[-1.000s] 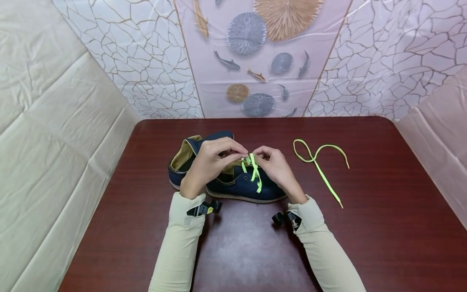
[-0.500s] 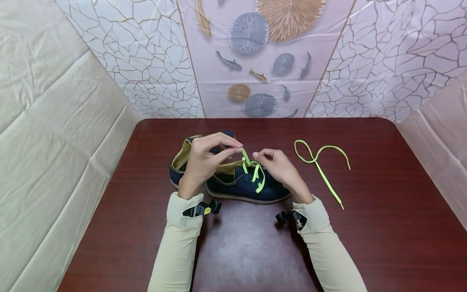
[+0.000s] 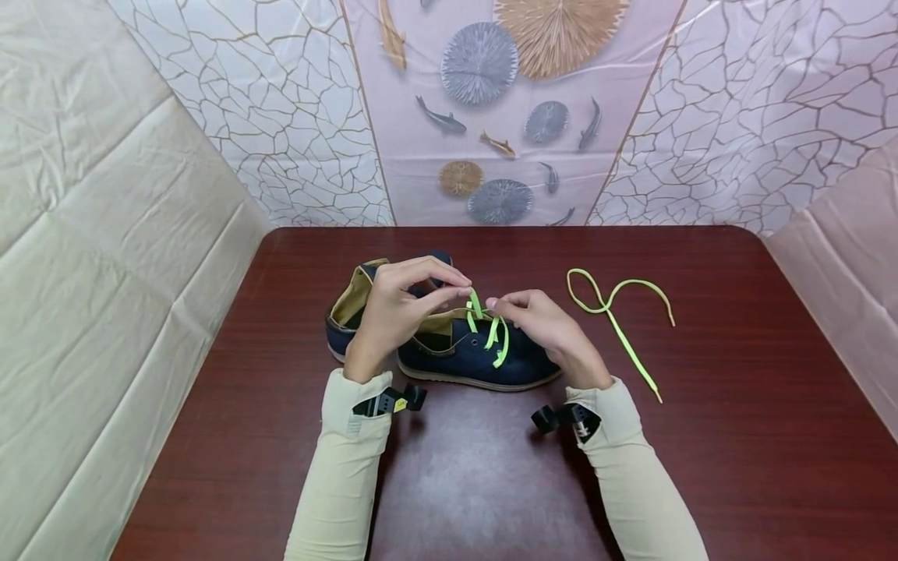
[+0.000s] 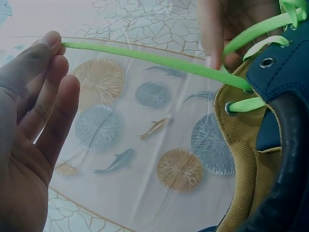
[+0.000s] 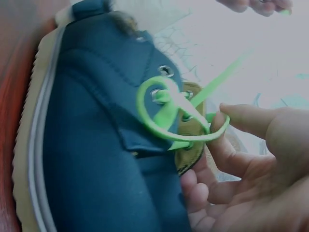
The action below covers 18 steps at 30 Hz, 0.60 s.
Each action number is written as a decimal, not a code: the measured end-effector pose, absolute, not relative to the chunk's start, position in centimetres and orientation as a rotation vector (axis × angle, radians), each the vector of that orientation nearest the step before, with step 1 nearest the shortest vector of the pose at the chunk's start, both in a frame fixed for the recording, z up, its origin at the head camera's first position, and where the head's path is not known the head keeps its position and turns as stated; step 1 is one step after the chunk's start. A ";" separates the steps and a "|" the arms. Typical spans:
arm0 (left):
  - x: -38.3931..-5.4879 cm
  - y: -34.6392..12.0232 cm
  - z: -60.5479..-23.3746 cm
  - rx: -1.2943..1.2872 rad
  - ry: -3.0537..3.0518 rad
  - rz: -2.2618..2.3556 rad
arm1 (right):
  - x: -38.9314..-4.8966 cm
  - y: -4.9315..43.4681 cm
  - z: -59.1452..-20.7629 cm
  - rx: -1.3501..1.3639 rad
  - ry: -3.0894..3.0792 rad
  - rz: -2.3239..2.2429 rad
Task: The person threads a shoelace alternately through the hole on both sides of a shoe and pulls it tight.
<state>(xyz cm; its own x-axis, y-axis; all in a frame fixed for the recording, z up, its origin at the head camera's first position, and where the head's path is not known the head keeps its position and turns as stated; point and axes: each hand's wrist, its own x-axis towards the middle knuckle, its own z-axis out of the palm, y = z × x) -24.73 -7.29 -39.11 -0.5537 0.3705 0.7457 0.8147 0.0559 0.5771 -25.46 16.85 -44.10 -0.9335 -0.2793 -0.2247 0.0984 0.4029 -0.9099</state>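
Left hand (image 3: 403, 308) pinches the tip of a green lace (image 4: 154, 60) between thumb and index finger, other fingers loose; lace runs taut to an eyelet on the near navy shoe (image 3: 466, 362). Shoe sits sole-down on the red-brown table (image 3: 758, 374), toe end partly covered by the right hand (image 3: 547, 323). Right thumb and index meet on a lace loop, seemingly pinching it; right wrist view is blurred there, exact contact hard to read. Its lower fingertips are partly behind the tan flap. Second shoe (image 3: 338, 337) lies behind, mostly blocked by left hand and near shoe. Left wrist view crops the shoe at right; right wrist view shows only left fingertips at top edge. Loose lace (image 3: 625, 343) lies on table to the right, looped over itself. Sleeves (image 3: 344, 483) run off the bottom.
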 end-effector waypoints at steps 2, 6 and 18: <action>-24.7 -7.3 -39.0 -1.187 -1.942 -1.503 | -25.5 17.1 -43.9 -0.138 2.306 -1.554; -24.6 -7.3 -38.8 -1.193 -1.931 -1.506 | -25.5 17.4 -43.6 -0.143 2.253 -1.619; -24.5 -6.9 -38.3 -1.110 -1.852 -1.475 | -25.2 17.4 -43.3 -0.224 2.130 -1.787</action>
<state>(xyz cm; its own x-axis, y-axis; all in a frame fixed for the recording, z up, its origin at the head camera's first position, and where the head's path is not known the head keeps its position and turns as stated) -24.45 -6.89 -38.34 -0.5283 0.2769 0.8026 0.8443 0.0710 0.5312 -25.23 17.43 -43.32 -0.9259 -0.3402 -0.1640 0.1024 0.1919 -0.9761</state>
